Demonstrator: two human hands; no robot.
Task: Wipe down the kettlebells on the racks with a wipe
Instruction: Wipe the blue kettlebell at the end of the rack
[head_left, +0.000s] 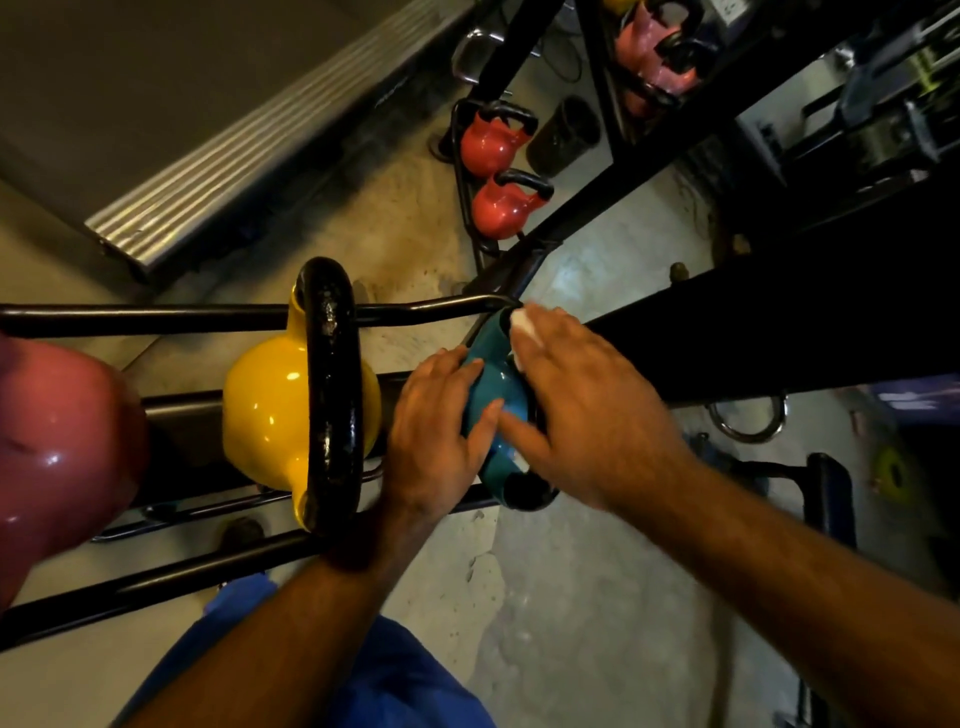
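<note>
A small teal kettlebell (493, 387) sits at the right end of the black rack (156, 317). My left hand (436, 431) rests flat against its left side, fingers straight. My right hand (576, 410) lies over its right side and presses a white wipe (524, 325) against it; only bits of the wipe show past my fingers. To the left stand a yellow kettlebell (265, 410) with a black handle (332, 384) and a pink kettlebell (57, 457).
Two red kettlebells (493, 143) sit on a lower rack beyond, with pink ones (649, 52) on a shelf at the top right. A dark beam (779, 332) runs right of the teal bell. Concrete floor below; a metal ramp edge (249, 140) lies at the upper left.
</note>
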